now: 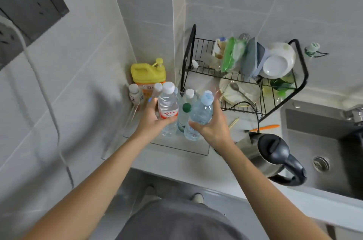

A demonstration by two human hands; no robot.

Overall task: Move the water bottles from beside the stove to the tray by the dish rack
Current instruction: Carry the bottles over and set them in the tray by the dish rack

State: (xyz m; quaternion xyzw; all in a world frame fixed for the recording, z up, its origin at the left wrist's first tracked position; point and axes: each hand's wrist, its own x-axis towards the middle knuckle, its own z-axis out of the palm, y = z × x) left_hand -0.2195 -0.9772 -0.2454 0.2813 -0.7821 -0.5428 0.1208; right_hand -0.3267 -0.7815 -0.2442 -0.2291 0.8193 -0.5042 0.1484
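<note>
Just my one head cam here, looking steeply down from close above the pale grey countertop (176, 163); black wire dish rack (243, 74) upper right of frame.

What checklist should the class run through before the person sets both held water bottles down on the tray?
1. Left hand grips the clear red-labelled water bottle: ok.
2. Right hand grips the clear blue-capped water bottle: ok.
3. Both caps on: ok.
4. Bare space on the clear plastic tray nearest the person: ok.
5. Standing green-capped bottle between the held two, at risk of a knock: not ok.
6. Held bottles touching the tray: cannot tell.
</note>
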